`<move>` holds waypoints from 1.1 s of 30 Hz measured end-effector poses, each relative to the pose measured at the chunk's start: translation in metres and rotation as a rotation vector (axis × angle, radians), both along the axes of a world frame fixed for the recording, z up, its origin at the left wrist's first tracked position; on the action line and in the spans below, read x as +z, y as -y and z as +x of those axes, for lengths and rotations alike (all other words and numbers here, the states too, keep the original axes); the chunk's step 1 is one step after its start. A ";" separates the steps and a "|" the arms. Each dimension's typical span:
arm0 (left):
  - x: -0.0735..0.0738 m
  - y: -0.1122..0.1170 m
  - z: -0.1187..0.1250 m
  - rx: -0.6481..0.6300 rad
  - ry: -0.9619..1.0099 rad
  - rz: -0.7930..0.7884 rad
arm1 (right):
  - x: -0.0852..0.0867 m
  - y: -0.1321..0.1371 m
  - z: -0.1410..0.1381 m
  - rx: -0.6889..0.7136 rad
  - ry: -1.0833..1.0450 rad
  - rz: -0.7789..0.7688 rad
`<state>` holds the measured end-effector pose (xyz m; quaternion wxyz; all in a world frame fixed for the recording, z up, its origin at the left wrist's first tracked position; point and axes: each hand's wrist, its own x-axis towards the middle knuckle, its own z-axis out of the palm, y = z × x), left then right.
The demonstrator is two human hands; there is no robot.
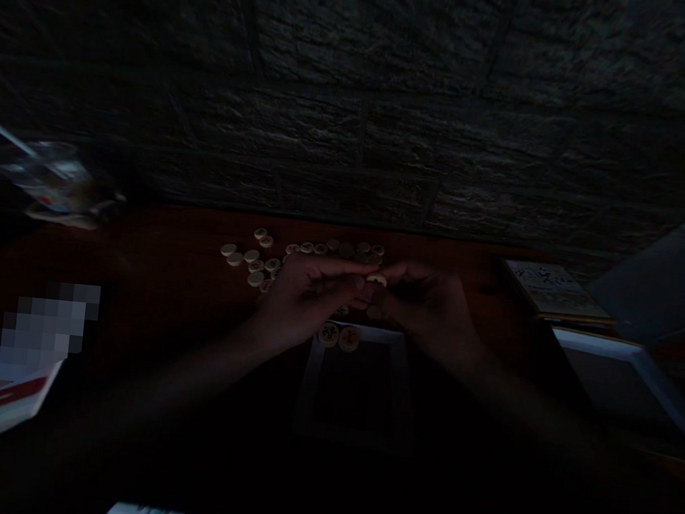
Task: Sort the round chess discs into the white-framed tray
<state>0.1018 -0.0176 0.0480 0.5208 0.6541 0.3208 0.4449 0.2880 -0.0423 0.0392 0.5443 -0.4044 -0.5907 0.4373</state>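
In dim light, my left hand (315, 291) and my right hand (435, 302) meet over the table. Their fingertips close round a pale, round Chinese chess piece (377, 279), partly hidden by the fingers. Just below the hands lies a shallow box tray (406, 388) with a pale rim. Two more pieces, one with a dark character (328, 334) and one with a red character (349, 338), rest side by side at its far end. Many loose pieces (251, 256) lie scattered behind and left of my left hand, some hidden by it.
A rough stone wall (331, 127) rises behind the wooden table (183, 274). A clear plastic cup (59, 181) with a straw stands at the left. To the right lie a flat patterned box (548, 289) and a pale-rimmed tray (606, 343). A red-and-white item (7, 402) sits lower left.
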 end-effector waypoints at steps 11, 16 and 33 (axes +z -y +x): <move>-0.004 -0.004 0.001 0.015 0.021 0.089 | 0.002 0.001 0.002 0.077 -0.018 -0.067; -0.006 -0.002 0.001 -0.023 0.028 0.115 | 0.002 0.001 0.002 0.062 -0.053 -0.081; -0.004 -0.001 -0.001 0.033 -0.073 0.294 | 0.006 0.002 -0.001 0.064 -0.091 -0.104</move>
